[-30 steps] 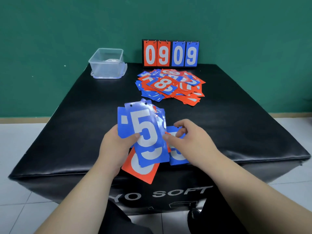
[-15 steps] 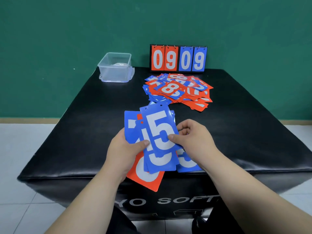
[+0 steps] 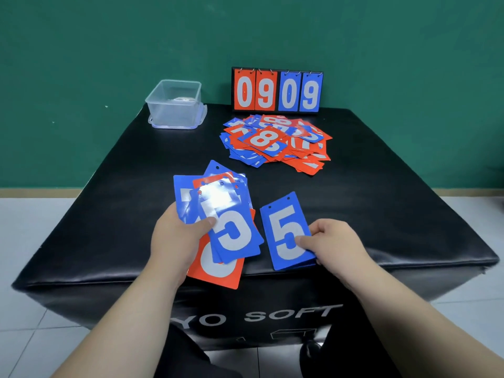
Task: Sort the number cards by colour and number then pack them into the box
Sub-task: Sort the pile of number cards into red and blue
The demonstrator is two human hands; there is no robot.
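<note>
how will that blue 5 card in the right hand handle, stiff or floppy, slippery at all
Probably fairly stiff: the blue 5 card looks flat, and the fan in the left hand juts out without drooping. Likely slick: the fan's top card shows bright glare. Thin, so probably light; the right hand pinches one corner.

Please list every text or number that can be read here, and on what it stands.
"0909": scoreboard.
"8": red card atop the pile.
"5": blue card, right hand.
"5": top blue card, left hand.
"YO SOFT": table front, start hidden.
Everything else: covered or blurred.
</note>
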